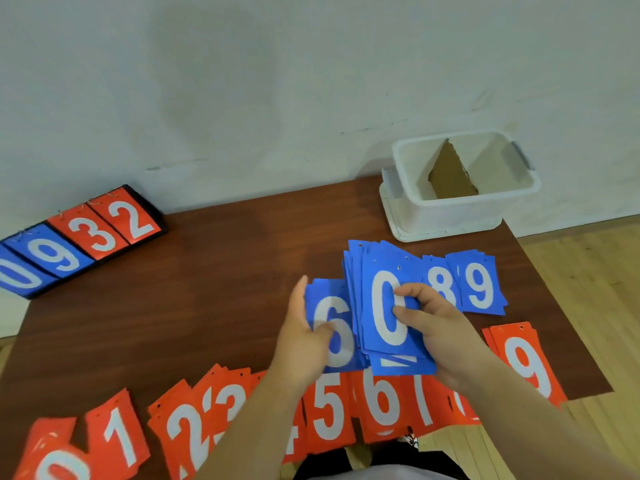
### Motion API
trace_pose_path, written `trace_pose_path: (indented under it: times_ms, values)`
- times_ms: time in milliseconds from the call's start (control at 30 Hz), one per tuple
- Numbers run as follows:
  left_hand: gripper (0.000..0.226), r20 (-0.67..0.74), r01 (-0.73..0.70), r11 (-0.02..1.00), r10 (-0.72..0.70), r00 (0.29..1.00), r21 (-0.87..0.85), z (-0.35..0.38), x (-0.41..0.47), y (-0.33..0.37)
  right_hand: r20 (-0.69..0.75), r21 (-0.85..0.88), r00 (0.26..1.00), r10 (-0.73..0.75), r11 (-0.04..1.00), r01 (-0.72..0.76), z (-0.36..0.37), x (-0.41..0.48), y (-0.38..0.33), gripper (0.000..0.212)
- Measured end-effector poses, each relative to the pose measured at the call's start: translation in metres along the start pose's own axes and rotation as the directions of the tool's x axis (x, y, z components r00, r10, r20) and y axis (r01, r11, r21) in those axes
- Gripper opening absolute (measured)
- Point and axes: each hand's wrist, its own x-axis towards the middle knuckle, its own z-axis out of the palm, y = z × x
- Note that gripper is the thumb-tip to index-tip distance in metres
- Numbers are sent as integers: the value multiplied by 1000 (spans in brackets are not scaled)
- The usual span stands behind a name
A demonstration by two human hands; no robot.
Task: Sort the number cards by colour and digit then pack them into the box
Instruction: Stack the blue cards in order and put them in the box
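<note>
My right hand (436, 327) grips a thick stack of blue cards (384, 306) with a white 0 on top, thumb across its face. My left hand (304, 337) holds the blue 6 pile (332, 327) at its left edge, thumb on the card. Blue 8 (441, 282) and blue 9 (479, 285) piles lie to the right on the brown table (190, 289). Along the near edge runs a row of red piles: 0 (55, 459), 1 (117, 434), 2 (187, 434), 3 (232, 400), 5 (327, 410), 6 (381, 400), 7 (426, 400), 9 (526, 362). The white box (446, 209) stands at the far right.
A cardboard divider (450, 174) splits the box into two compartments. A black flip scoreboard (79, 237) showing 0, 9, 3, 2 lies at the table's far left corner. A white wall rises behind the table, and wooden floor shows at the right.
</note>
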Motion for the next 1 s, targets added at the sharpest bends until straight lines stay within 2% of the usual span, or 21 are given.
trace_pose_path:
  times_ms: [67,133,200,300,400,467,533,633,733,900,1000]
  values:
    - [64,53,2,997,2,999,-77,-6,-9,5,-67,-267,991,-114,959,92,19,0,8,18]
    - [49,75,-33,994,42,996,-107,-15,-15,9,-127,-477,978,-164,875,84,33,-2,17,20]
    - [43,121,-50,991,65,991,-124,-22,-17,10,-140,-436,985,-105,899,34,43,-4,28,16]
    - [40,265,-34,989,72,962,-145,-25,-15,7,-61,-295,998,7,955,-25,57,-10,45,11]
    - [42,354,22,994,17,935,-106,-19,-12,5,-77,-278,997,-5,960,-17,57,-16,49,13]
    - [49,325,42,999,-35,945,-14,-10,-8,1,-186,-378,978,-92,926,16,43,-17,47,15]
    - [61,243,7,985,-49,969,170,-1,-1,-3,-321,-492,926,-201,870,18,20,-18,42,17]
    - [76,99,104,930,-148,984,353,20,17,-12,-446,-480,861,-243,877,-1,-22,-18,33,16]
    - [86,-29,206,873,-215,976,443,49,42,-23,-467,-509,844,-262,861,-14,-64,-15,26,16]
    - [101,-158,248,791,-191,969,560,122,81,-22,-445,-532,867,-227,845,-52,-136,-9,11,17]
    - [110,-257,320,687,-198,946,652,160,104,-23,-434,-548,877,-207,833,-75,-177,-2,-1,18]
